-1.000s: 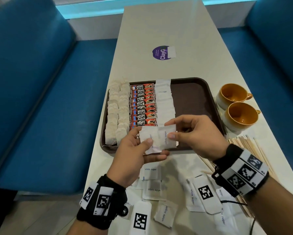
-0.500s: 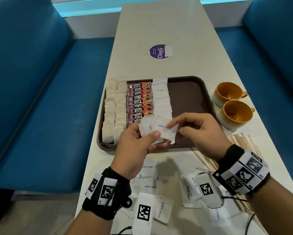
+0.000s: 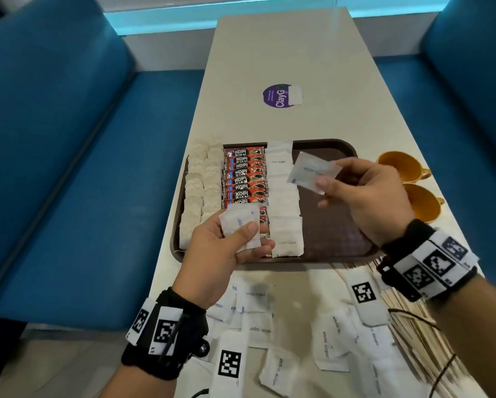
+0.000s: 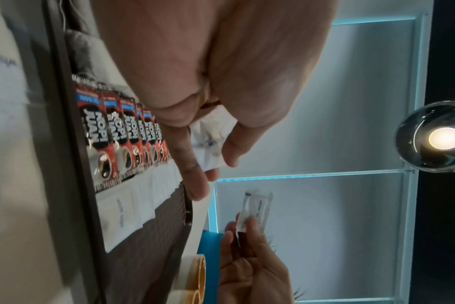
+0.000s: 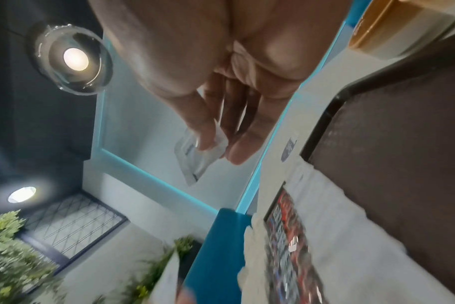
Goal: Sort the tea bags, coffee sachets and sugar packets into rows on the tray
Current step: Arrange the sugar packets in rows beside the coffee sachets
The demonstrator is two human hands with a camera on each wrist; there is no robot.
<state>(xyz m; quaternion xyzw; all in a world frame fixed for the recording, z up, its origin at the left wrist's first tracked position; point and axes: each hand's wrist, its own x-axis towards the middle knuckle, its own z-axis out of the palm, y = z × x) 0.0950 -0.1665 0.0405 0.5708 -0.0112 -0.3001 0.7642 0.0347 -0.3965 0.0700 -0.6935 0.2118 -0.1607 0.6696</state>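
Two orange cups point(image 3: 407, 179) stand to the right of the brown tray point(image 3: 335, 225), partly hidden behind my right wrist, and a fan of wooden stirrers point(image 3: 407, 314) lies on the table point(image 3: 269, 53) under my right forearm. A purple round sticker point(image 3: 278, 96) sits further up the table. Loose sugar packets point(image 3: 330, 340) are scattered on the near table edge, between my wrists. On the tray, tea bags point(image 3: 200, 191) fill the left side, the red coffee sachets point(image 3: 245, 179) run down beside them, and a row of white sugar packets point(image 3: 284, 202) comes next; the tray's right part is bare brown.

The head view shows the whole layout. The left wrist view catches the sachet labels (KOPI JUAN) close up, along with a ceiling lamp point(image 4: 439, 137), and the right wrist view adds a second lamp and green plants point(image 5: 11, 257), blurred.

My left hand point(image 3: 226, 248) hovers over the tray's near edge, thumb pressed down on a small bunch of sugar packets point(image 3: 241, 228) against curled fingers, covering the nearest sachet. My right hand point(image 3: 367, 202) is raised above the tray's bare part, thumb and fingertips pinching one single sugar packet point(image 3: 312, 170) by its end, the rest of it sticking out free toward the sugar row.
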